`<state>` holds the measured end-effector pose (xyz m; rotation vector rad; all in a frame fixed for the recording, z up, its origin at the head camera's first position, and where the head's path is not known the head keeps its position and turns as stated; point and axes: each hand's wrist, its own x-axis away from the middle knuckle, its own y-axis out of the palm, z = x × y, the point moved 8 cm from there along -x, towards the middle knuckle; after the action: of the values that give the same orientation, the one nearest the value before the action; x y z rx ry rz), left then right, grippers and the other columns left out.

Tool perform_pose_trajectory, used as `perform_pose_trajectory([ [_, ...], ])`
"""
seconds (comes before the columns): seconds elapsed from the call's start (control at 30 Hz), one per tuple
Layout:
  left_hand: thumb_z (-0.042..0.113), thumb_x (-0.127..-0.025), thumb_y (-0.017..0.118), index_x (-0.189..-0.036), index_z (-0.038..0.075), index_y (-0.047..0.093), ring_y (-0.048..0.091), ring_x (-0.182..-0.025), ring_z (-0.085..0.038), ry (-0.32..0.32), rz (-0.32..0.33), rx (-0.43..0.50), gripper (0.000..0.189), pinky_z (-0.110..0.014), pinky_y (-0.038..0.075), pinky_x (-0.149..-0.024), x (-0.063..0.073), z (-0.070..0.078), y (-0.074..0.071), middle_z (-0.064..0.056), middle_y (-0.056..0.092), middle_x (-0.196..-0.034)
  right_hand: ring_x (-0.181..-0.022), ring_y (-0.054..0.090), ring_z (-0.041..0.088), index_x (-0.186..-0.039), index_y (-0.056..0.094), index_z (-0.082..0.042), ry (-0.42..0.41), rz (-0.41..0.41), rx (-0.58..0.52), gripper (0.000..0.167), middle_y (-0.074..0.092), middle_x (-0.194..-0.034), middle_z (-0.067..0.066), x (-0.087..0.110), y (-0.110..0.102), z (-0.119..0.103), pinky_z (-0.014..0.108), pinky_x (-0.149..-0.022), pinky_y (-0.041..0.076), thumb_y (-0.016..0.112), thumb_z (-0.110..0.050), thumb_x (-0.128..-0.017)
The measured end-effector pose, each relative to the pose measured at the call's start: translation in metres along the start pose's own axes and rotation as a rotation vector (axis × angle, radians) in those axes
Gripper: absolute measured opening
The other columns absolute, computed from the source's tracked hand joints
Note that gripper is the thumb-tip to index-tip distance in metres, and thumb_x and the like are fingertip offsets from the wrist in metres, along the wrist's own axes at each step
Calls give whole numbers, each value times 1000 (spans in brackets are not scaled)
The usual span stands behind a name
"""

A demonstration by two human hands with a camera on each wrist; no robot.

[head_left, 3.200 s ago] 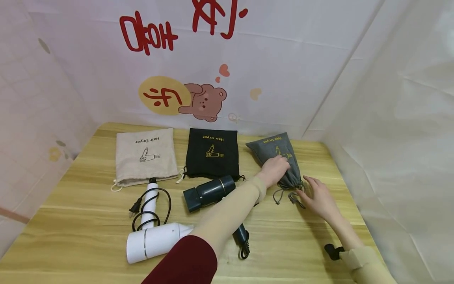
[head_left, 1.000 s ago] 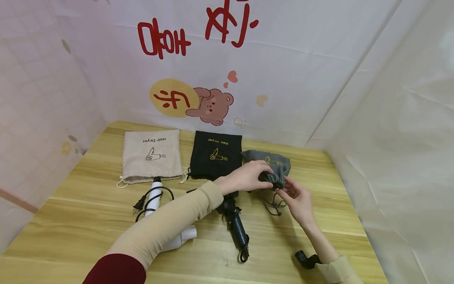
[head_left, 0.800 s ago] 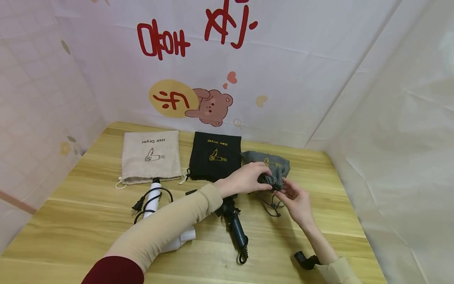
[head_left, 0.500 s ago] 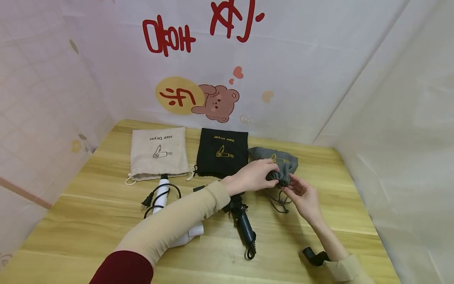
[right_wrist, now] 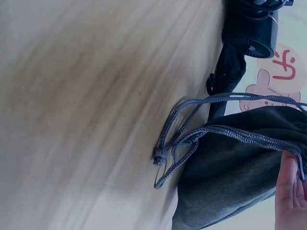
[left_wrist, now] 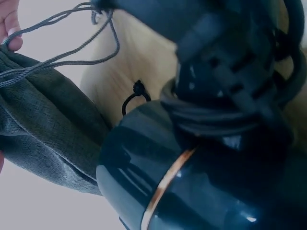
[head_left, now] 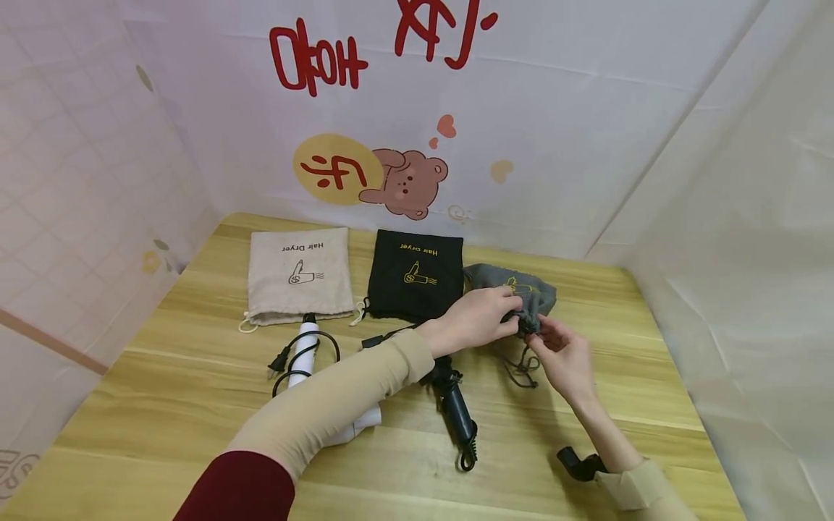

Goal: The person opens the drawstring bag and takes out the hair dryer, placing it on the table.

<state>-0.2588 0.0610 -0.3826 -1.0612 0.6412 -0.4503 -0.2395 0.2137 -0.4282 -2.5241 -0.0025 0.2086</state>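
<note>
A grey drawstring bag with a yellow hair-dryer print lies at the table's right back, its gathered mouth raised toward the person. My left hand grips the left side of that mouth between thumb and curled fingers. At the right side of the mouth, my right hand pinches the cloth with thumb and fingertips. Grey cords hang from the mouth in loops with a knotted end. The inside of the bag is hidden. Under the left forearm lies a dark hair dryer with a copper-coloured ring, its handle pointing toward the person.
A white hair dryer with black cord lies at left, partly behind the left sleeve. A beige bag and a black bag lie flat along the back. A black device sits at the right wrist.
Since 3.2 s ago, the left hand has gone from resting on the flat grey bag to gripping its mouth. The right hand has closed on the mouth, now raised. Little differs over the last second.
</note>
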Motion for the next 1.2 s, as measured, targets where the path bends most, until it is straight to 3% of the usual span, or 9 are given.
perform_pose_trajectory([
  [0.2, 19, -107, 58, -108, 13, 76, 62, -72, -9, 103, 68, -144, 18, -19, 48, -64, 2, 9, -1, -2, 69, -95, -78, 59, -15, -132, 66, 10, -24, 64, 11, 37, 74, -106, 29, 1, 3, -1, 1, -75, 52, 66, 3, -96],
  [0.3, 18, -106, 59, -109, 13, 75, 63, -73, -10, 111, 82, -166, 17, -20, 50, -65, 1, 10, -3, -2, 70, -95, -78, 59, -14, -130, 67, 10, -26, 85, 18, 38, 74, -106, 30, 0, 1, -3, 1, -74, 51, 65, 6, -93],
  [0.5, 20, -107, 58, -117, 12, 72, 68, -80, -9, 115, 48, -225, 18, -20, 55, -69, 0, 11, 1, -2, 72, -103, -76, 58, -14, -129, 69, 5, -7, 82, 80, 39, 76, -105, 26, 0, 2, -4, 3, -71, 48, 66, 4, -91],
  [0.8, 17, -105, 64, -135, 14, 66, 75, -102, -13, 43, -79, -229, 30, -21, 61, -83, -8, 11, -1, -4, 72, -125, -77, 57, -14, -128, 71, 4, -86, 55, 137, 37, 77, -96, 20, -3, 4, -9, 7, -69, 50, 66, 4, -92],
  [1.0, 20, -105, 66, -138, 16, 64, 73, -105, -14, 9, -72, -204, 33, -23, 61, -81, -9, 3, -3, -4, 70, -127, -71, 56, -9, -119, 74, 4, -146, 94, 208, 33, 77, -86, 19, -4, 2, -17, 12, -60, 45, 68, 3, -86],
  [1.2, 13, -104, 67, -133, 13, 65, 73, -104, -16, 19, -65, -202, 29, -24, 61, -82, -8, 3, -4, -4, 71, -123, -66, 53, -6, -107, 77, 1, -164, 111, 221, 24, 76, -83, 17, -5, 2, -17, 14, -53, 43, 69, 2, -85],
])
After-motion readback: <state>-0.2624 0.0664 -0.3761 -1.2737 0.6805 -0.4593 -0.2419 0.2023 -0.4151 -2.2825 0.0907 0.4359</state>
